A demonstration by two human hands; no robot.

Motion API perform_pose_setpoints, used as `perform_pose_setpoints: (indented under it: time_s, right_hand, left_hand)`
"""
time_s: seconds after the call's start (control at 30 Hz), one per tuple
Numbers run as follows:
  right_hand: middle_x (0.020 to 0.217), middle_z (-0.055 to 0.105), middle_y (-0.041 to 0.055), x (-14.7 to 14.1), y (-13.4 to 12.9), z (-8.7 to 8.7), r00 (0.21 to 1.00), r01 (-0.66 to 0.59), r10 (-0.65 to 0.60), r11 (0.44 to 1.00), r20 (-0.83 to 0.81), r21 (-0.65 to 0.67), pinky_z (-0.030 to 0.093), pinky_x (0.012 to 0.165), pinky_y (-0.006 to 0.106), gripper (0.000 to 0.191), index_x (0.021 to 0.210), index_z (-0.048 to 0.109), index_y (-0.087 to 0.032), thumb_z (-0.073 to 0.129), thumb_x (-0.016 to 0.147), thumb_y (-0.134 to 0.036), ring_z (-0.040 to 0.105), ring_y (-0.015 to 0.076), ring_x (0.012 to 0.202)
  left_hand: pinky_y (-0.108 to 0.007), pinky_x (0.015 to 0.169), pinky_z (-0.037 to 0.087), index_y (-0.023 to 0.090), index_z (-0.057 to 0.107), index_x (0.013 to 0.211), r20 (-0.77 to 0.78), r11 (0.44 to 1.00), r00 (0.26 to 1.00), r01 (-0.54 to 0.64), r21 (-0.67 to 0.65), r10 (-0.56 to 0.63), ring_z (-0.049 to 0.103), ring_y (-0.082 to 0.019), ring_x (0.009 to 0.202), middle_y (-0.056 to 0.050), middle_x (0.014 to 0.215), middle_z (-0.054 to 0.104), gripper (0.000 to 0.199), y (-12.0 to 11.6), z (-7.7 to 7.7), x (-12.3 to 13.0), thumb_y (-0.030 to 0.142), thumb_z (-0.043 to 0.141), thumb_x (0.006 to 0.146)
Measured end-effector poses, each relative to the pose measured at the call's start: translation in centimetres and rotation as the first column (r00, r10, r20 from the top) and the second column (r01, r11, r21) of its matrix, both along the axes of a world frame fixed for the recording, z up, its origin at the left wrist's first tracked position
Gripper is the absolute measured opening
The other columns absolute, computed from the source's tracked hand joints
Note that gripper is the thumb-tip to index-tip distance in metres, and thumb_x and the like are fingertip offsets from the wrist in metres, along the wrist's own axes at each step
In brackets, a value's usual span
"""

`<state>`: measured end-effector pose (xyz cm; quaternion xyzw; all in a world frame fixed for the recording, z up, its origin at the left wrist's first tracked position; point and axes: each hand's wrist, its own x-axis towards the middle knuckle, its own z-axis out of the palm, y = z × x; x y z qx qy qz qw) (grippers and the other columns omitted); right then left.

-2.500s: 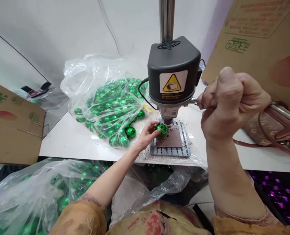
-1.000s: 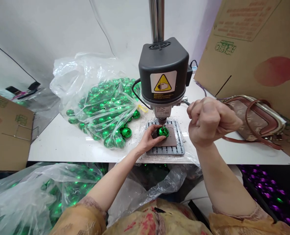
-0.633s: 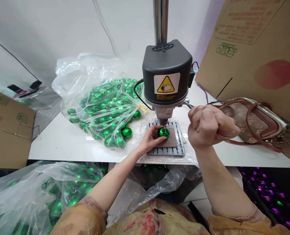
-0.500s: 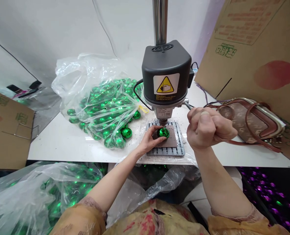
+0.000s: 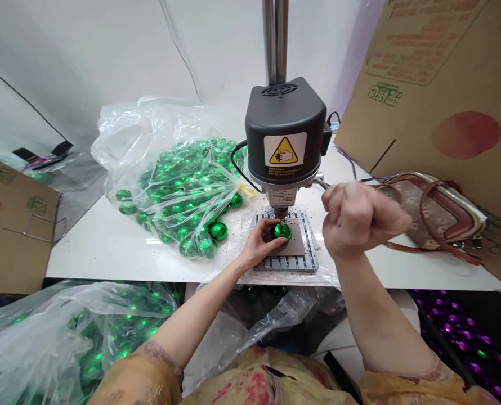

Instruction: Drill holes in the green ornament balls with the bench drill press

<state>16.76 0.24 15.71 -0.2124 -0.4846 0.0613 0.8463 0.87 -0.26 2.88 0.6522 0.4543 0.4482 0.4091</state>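
Note:
A shiny green faceted ball [image 5: 281, 231] rests on a brown board [image 5: 295, 245] over the slotted metal base [image 5: 287, 263] of a drill press [image 5: 285, 135]. My left hand [image 5: 260, 243] grips the ball from its left side, thumb in front and fingers behind. The chuck [image 5: 280, 213] is right above the ball, with the bit down at its top. My right hand [image 5: 358, 219] is a fist around the end of the drill press lever [image 5: 323, 183], right of the machine; the lever's grip is hidden inside the fingers.
Left of the press lies a clear plastic bag [image 5: 178, 185] of green balls, with a few loose green balls [image 5: 218, 230] beside it. A handbag [image 5: 438, 214] and a large cardboard box [image 5: 428, 101] stand at right. Dark shavings dot the white table [image 5: 119, 253].
The view has shifted slightly. My right fist stays on the lever, its outer edge blurred by motion. My left hand still holds the ball under the chuck.

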Motion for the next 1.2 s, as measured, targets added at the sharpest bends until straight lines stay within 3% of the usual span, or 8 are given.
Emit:
perform_pose_setpoints:
  time_s: [0.2,0.37,0.5,0.67,0.83,0.93,1.1,1.2]
  right_hand:
    - [0.042,0.034,-0.0079,-0.1,0.7,4.9,0.987,-0.157,0.152,0.978,-0.047,-0.138,0.025,0.040,0.026,0.043,0.051,0.035,-0.020,0.061,0.085,-0.025,0.030,0.0045,0.038]
    - [0.042,0.033,-0.0080,0.0,1.0,4.6,0.989,-0.145,0.143,0.985,-0.023,-0.092,0.026,0.041,0.026,0.042,0.053,0.035,-0.021,0.060,0.086,-0.024,0.034,0.0050,0.038]
    - [0.041,0.036,-0.0073,-0.1,0.9,4.5,0.993,-0.113,0.109,0.990,-0.043,-0.083,0.026,0.041,0.028,0.041,0.052,0.036,-0.022,0.059,0.086,-0.023,0.033,0.0060,0.037]
    - [0.042,0.038,-0.0069,-0.3,0.5,4.7,0.996,-0.093,0.091,0.988,-0.026,-0.121,0.027,0.043,0.028,0.042,0.050,0.038,-0.022,0.057,0.087,-0.024,0.033,0.0057,0.038]
    - [0.041,0.034,-0.0072,-0.4,0.6,4.4,0.992,-0.111,0.107,0.991,-0.060,-0.079,0.025,0.042,0.029,0.044,0.051,0.032,-0.023,0.057,0.087,-0.023,0.031,0.0062,0.037]
    - [0.041,0.038,-0.0070,-0.3,0.8,4.2,0.992,-0.117,0.114,0.991,-0.050,-0.059,0.024,0.041,0.030,0.043,0.050,0.036,-0.023,0.059,0.086,-0.024,0.033,0.0073,0.036]
    - [0.041,0.040,-0.0068,-0.1,1.1,4.0,0.990,-0.128,0.125,0.991,-0.058,-0.048,0.025,0.041,0.029,0.041,0.050,0.042,-0.022,0.063,0.085,-0.028,0.035,0.0067,0.036]
    - [0.041,0.041,-0.0063,-0.1,0.9,4.0,0.987,-0.144,0.141,0.989,-0.073,-0.041,0.025,0.040,0.029,0.040,0.051,0.043,-0.021,0.063,0.085,-0.028,0.034,0.0067,0.036]
  left_hand:
    - [-0.036,0.081,0.047,0.022,0.057,0.093,-0.343,0.962,0.916,-0.129,0.241,0.209,0.060,-0.022,0.090,-0.004,0.093,0.063,0.032,-4.0,1.7,-0.9,0.034,0.079,0.073]
    - [-0.036,0.073,0.047,0.023,0.060,0.096,-0.799,0.965,0.601,0.185,0.188,0.040,0.060,-0.024,0.087,-0.006,0.096,0.062,0.025,-11.1,0.3,-3.4,0.033,0.074,0.078]
    - [-0.035,0.070,0.048,0.023,0.062,0.111,-0.905,0.894,0.417,0.372,0.249,0.079,0.062,-0.024,0.085,-0.008,0.101,0.065,0.033,-14.3,-1.5,-4.0,0.040,0.071,0.085]
    - [-0.031,0.069,0.048,0.021,0.064,0.106,-0.823,0.851,0.493,0.268,0.453,0.282,0.058,-0.018,0.076,-0.005,0.085,0.062,0.019,-10.6,-0.2,-5.4,0.017,0.047,0.096]
    - [-0.042,0.084,0.049,0.019,0.063,0.118,-0.858,0.875,0.197,-0.212,0.434,0.474,0.056,-0.032,0.107,-0.017,0.124,0.059,0.035,-2.5,2.0,-9.6,0.007,0.055,0.086]
    - [-0.044,0.087,0.048,0.019,0.066,0.110,-0.878,0.929,0.319,-0.221,0.297,0.357,0.057,-0.031,0.107,-0.016,0.125,0.058,0.030,-0.4,2.4,-10.9,0.008,0.059,0.082]
    - [-0.037,0.085,0.052,0.022,0.059,0.119,-0.251,0.985,0.953,-0.169,0.029,0.171,0.062,-0.022,0.097,-0.009,0.111,0.063,0.031,-1.4,2.9,-8.3,0.039,0.055,0.093]
    - [-0.033,0.070,0.054,0.022,0.053,0.126,0.288,0.950,0.954,0.015,-0.313,0.080,0.065,-0.019,0.082,-0.007,0.103,0.064,0.047,-1.9,3.1,-5.6,0.056,0.046,0.096]
